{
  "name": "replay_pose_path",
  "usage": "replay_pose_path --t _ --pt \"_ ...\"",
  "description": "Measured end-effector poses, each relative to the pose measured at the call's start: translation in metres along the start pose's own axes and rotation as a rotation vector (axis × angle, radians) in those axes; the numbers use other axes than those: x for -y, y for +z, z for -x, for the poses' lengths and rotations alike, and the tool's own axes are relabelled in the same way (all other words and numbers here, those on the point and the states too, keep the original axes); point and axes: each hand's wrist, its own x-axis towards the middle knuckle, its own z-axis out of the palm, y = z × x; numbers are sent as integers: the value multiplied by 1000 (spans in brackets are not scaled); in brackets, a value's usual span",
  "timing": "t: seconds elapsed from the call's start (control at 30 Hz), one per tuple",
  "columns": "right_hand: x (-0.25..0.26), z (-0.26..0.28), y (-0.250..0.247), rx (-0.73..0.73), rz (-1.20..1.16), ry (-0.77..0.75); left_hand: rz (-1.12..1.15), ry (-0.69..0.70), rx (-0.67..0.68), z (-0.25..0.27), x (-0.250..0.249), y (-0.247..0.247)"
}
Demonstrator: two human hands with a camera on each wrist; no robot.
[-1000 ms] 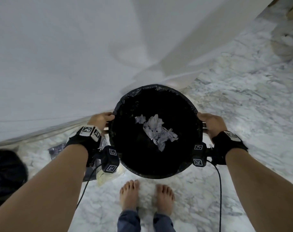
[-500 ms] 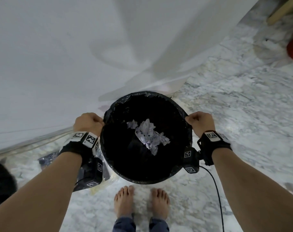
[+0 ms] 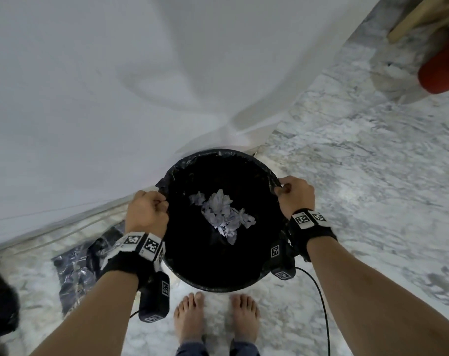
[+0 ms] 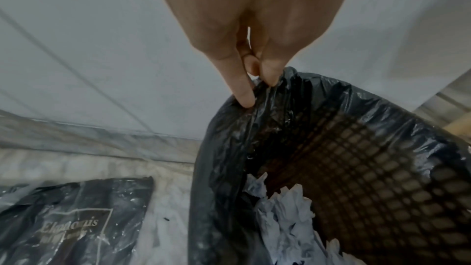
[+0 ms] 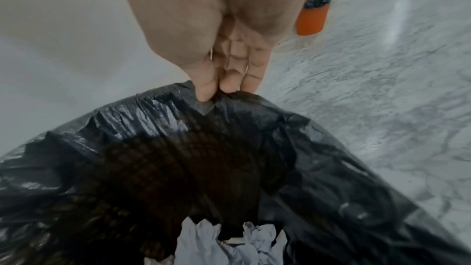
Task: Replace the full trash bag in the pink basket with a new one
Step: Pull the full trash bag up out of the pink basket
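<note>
Two bare feet (image 3: 215, 318) just before trash bag (image 3: 218, 265) | bag lines basket on marble floor (image 3: 359, 201), crumpled paper (image 3: 222, 214) inside | left hand (image 3: 146, 213) pinches bag's left rim | right hand (image 3: 296, 195) pinches right rim | white sheet (image 3: 115, 86) beyond bag

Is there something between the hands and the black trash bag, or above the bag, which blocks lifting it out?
Nothing visible does. The left hand and right hand already pinch the trash bag at its rim, and the space above it is free.
</note>
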Motion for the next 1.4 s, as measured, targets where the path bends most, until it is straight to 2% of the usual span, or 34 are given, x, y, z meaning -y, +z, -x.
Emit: replay_pose_path --t 0.1,0.17,0.27,0.37,0.43,0.57,0.73,0.83,0.9,1.0,1.1,1.17,1.23,1.3,1.37,1.4 --pt "-2 -1 -7 -8 9 37 227 -117 100 -1 1 6" --pt "-4 -6 -10 21 -40 67 397 -199 106 -3 6 5" --pt "-11 -16 -12 113 -162 116 520 -227 91 -11 8 1" --pt "-20 -20 -12 236 -284 229 488 -205 37 -17 13 -7" --pt "-23 -21 -9 219 -290 252 482 -188 1 -20 11 -5" --pt "-22 -14 -1 139 -87 189 399 -127 -27 -18 -9 4" --pt "-28 -6 6 167 -220 108 60 -140 -123 -20 -23 -1" --pt "-30 -4 -1 203 -348 105 -142 -163 -32 -26 -21 -7" --pt "-30 -4 -6 201 -343 83 -150 -154 49 -26 -18 -9" --pt "-24 -8 -6 156 -224 33 -58 -76 103 -20 -27 -4" --pt "-20 -10 -6 114 -53 23 137 -56 37 -15 -34 -1" --pt "-20 -8 -10 118 15 17 349 -45 14 -17 -30 0" --pt "-20 -1 -10 149 0 9 614 -115 -24 -20 -29 0" --pt "-19 3 -6 191 -51 -20 800 -263 -87 -25 -28 -1" --pt "-14 4 0 196 -100 -38 848 -322 -80 -28 -29 4" --pt "-11 3 2 192 -119 -40 762 -302 -35 -28 -29 6"
